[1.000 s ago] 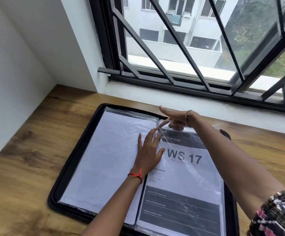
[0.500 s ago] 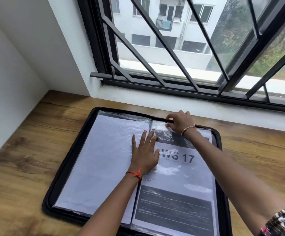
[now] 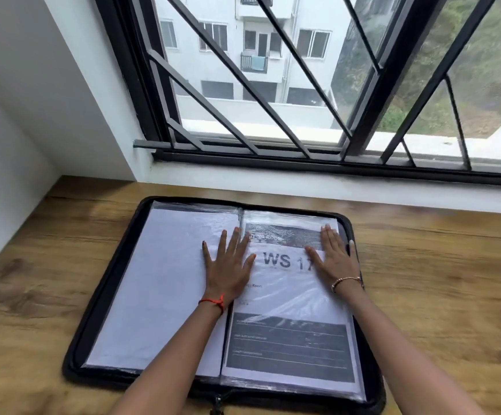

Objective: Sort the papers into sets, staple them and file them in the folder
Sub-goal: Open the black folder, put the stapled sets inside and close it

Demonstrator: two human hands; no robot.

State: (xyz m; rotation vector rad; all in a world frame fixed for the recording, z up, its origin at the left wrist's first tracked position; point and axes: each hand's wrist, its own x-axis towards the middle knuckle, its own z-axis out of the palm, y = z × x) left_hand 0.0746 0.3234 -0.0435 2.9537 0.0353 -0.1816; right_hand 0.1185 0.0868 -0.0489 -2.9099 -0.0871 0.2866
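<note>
On the wooden table [image 3: 437, 280] below the barred window [image 3: 303, 85], I see a black zip folder [image 3: 104, 298] lying open and flat, its spine running from the near table edge toward the window sill.

The filed set, a sheet headed "WS 17" [image 3: 288, 298], sits inside the clear sleeve on the folder's right half. Its long axis is parallel to the spine. A second sleeve holding plain white paper [image 3: 159, 289] covers the left half.

Both hands lie flat on the upper part of the WS 17 page, fingers straight and spread, gripping nothing. The left hand [image 3: 228, 265], with a red thread [image 3: 213, 302] at the wrist, presses along the spine, with some fingers over the left page. The right hand [image 3: 334, 259], with a bead bracelet [image 3: 346, 281], presses at the page's outer edge, just inside the folder's right rim.

I judge the set already seated and the hands smoothing the plastic. If the next move is to turn this sleeve or close the cover, the free edge lies under the right hand, which is nearer, and the turn would go leftward over the spine held by the left. I can see no stapler or loose papers.
</note>
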